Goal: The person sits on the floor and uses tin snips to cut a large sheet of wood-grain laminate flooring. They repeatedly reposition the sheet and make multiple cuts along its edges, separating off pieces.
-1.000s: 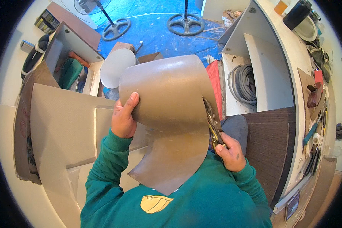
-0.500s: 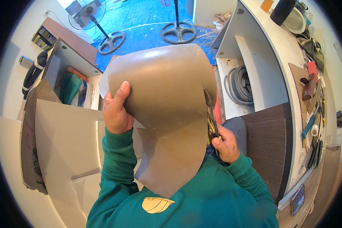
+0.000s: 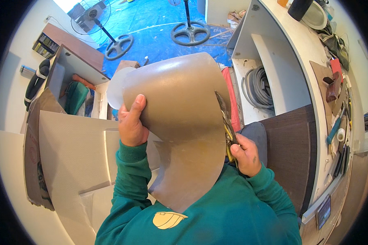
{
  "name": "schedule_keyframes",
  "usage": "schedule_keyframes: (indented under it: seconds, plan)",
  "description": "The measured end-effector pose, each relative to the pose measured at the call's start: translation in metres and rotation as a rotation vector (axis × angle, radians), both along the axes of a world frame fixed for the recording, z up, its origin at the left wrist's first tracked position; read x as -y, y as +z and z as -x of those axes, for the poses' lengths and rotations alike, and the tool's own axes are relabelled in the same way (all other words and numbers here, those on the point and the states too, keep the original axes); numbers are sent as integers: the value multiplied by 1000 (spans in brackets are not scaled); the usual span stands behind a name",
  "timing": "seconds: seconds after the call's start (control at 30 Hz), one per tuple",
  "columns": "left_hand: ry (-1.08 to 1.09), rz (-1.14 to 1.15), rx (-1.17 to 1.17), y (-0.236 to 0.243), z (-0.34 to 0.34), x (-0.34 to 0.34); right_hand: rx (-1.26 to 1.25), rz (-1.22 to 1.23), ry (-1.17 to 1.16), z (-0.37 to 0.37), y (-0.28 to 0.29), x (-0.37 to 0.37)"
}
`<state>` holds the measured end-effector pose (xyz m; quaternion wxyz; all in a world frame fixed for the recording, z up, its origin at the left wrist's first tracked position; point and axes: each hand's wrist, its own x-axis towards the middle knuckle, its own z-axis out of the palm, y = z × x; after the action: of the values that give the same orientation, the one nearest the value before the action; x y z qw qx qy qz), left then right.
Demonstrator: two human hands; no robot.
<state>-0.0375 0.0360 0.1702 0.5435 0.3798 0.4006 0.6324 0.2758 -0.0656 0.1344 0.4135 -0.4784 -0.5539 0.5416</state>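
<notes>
A brown, slightly glossy flexible sheet (image 3: 180, 102), like laminate, curls over in front of my chest. Its upper part bends away and its lower corner points down at my green sweatshirt. My left hand (image 3: 133, 124) pinches the sheet's left edge, thumb on the brown face and fingers behind. My right hand (image 3: 246, 155) is closed round dark metal snips (image 3: 229, 130) with yellow on the handles. The snips lie along the right edge of the sheet, blades pointing up and away; part of them is hidden behind it.
To the right is an open white cabinet with a coiled grey hose (image 3: 257, 90). A worktop beyond it carries a wooden hand plane (image 3: 333, 87), several tools and a phone (image 3: 323, 212). Pale boards (image 3: 73, 151) lean at left. Fan stands (image 3: 189, 33) stand on a blue tarp (image 3: 151, 41).
The sheet and both hands sit slightly lower and further right in view. More of the snips' blades shows at the sheet's right edge, and their yellow handles are more exposed.
</notes>
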Motion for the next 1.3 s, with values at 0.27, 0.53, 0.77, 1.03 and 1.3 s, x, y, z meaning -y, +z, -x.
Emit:
schedule_keyframes:
  seconds: [0.27,0.53,0.77,1.03,1.3]
  plan:
    - [63,21,27,-4,-9,5,-131,62,-17,4,-3,3]
    - [-64,160,29,0,-2,-20,-151,135,36,-1,-6,-2]
    - [-125,323,59,-14,11,-32,41,0,2,1,-32,-16]
    - [-57,248,51,-9,2,-25,22,-146,-69,23,-31,-14]
    - [48,111,12,10,-14,-2,33,-112,-55,18,-20,-7]
